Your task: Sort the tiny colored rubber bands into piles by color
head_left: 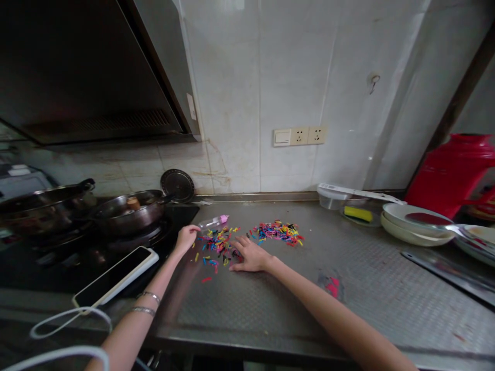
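A small clear plastic bottle [211, 223] with a pink cap lies on its side on the metal counter. The fingers of my left hand [187, 239] are pinched at its base end. My right hand [250, 255] rests palm down with its fingers spread, its fingertips at the edge of a loose pile of small colourful rubber bands [218, 240]. A second pile of colourful rubber bands [279, 232] lies to the right, beyond that hand. Some of the bands near my right hand are hidden under its fingers.
On the left, a phone [116, 275] with a white cable lies by the stove, where pans [129, 214] stand. To the right are a plastic packet with pink on it [331, 286], a yellow sponge [358, 214], stacked plates [413, 234], a knife [444, 275] and a red flask [450, 175].
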Available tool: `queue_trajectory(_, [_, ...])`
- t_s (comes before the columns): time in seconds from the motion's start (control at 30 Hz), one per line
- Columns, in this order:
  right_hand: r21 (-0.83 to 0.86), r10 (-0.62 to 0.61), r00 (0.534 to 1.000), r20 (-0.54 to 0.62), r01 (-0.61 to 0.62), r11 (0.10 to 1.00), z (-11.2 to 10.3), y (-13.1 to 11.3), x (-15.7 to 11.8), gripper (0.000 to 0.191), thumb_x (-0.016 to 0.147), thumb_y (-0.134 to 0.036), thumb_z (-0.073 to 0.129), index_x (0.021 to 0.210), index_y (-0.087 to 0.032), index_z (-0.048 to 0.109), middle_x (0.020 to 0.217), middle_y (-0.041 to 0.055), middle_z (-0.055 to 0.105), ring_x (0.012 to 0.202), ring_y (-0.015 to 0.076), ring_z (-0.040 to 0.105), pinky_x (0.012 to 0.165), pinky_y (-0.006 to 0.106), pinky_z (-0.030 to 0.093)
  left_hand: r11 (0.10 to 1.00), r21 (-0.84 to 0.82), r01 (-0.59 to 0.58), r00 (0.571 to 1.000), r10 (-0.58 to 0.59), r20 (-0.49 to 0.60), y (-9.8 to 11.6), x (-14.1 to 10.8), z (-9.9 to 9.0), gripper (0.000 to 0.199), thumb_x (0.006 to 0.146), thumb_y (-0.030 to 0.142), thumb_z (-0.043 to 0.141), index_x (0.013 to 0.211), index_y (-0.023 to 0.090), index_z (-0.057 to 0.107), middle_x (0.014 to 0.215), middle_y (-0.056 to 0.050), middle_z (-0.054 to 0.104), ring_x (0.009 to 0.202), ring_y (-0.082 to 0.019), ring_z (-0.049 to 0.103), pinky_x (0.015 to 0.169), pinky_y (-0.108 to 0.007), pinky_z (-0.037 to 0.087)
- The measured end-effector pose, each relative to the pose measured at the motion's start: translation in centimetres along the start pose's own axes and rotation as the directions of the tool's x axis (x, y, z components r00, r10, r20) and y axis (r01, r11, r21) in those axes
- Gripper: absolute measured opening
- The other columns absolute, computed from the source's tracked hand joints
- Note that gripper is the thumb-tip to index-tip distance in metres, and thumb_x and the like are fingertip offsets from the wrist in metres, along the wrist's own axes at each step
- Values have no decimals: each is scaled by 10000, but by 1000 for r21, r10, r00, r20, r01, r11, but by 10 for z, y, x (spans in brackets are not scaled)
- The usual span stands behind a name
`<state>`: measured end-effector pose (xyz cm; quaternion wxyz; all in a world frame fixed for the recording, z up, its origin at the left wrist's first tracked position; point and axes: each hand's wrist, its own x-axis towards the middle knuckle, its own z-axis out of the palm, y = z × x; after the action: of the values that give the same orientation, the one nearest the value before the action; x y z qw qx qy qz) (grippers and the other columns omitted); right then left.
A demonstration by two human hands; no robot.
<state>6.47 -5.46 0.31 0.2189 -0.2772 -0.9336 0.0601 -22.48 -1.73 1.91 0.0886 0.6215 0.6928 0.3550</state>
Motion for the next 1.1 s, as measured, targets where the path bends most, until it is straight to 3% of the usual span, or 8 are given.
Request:
queue_trajectory(0.17, [7,112,993,-36,-112,994,19,11,21,862,656,-690,440,1295,-120,333,1318,178,344,1249,295,232,998,429,227,998,59,-3,995,-3,96,-23,-20,-15,323,712,98,375,875,151,648,941,-61,663,890,-161,600,833,-275,437])
queue_trajectory(0.33, [38,234,971,-46,-232,972,31,30,47,794,715,-663,386,1283,-110,350,1325,191,338,1248,282,256,987,419,236,994,65,-87,984,75,164,-14,-43,-8,326,770,183,383,1009,158,603,1174,-60,554,1109,-167,486,971,-312,337])
queue_trajectory(0.47, [9,310,946,-94,-311,950,29,39,67,570,850,-520,261,1171,-102,477,1196,170,487,1181,225,370,967,377,261,994,-10,-105,974,105,200,0,-51,2,364,806,199,341,1093,132,555,1185,-80,544,1121,-149,475,978,-288,328])
queue_trajectory(0.57, [-15,259,965,-49,-260,965,27,34,75,475,886,-431,243,1053,-121,562,1017,135,593,1043,196,486,910,333,316,985,-116,-131,967,153,205,12,-54,12,358,812,209,341,1088,129,554,1140,-76,576,1071,-147,512,954,-280,356])
queue_trajectory(0.73, [80,72,997,-20,-70,994,24,17,74,423,884,-409,274,919,-160,615,883,69,632,825,155,562,744,245,389,941,-304,-149,947,224,229,23,-51,22,308,789,198,388,1024,130,575,1069,-77,611,986,-154,562,900,-288,409])
queue_trajectory(0.83, [98,108,992,-63,-102,990,22,15,75,400,882,-374,298,835,-161,632,789,51,628,762,144,558,724,241,388,954,-236,-184,958,228,172,18,-43,23,294,771,158,385,980,126,589,1004,-80,632,935,-153,580,875,-283,423])
queue_trajectory(0.93, [96,174,972,-159,-160,982,23,21,83,313,863,-317,359,916,-149,619,915,74,606,888,149,525,810,253,366,968,-82,-236,960,246,137,11,-34,27,299,767,142,388,991,133,586,1025,-86,616,958,-162,564,889,-293,410])
queue_trajectory(1.1, [74,210,977,-47,-206,976,32,27,95,317,846,-324,394,1036,-142,572,1054,91,569,1005,158,482,888,276,330,962,17,-272,948,265,178,7,-20,44,334,788,147,386,1080,115,544,1172,-112,538,1107,-181,478,982,-333,327])
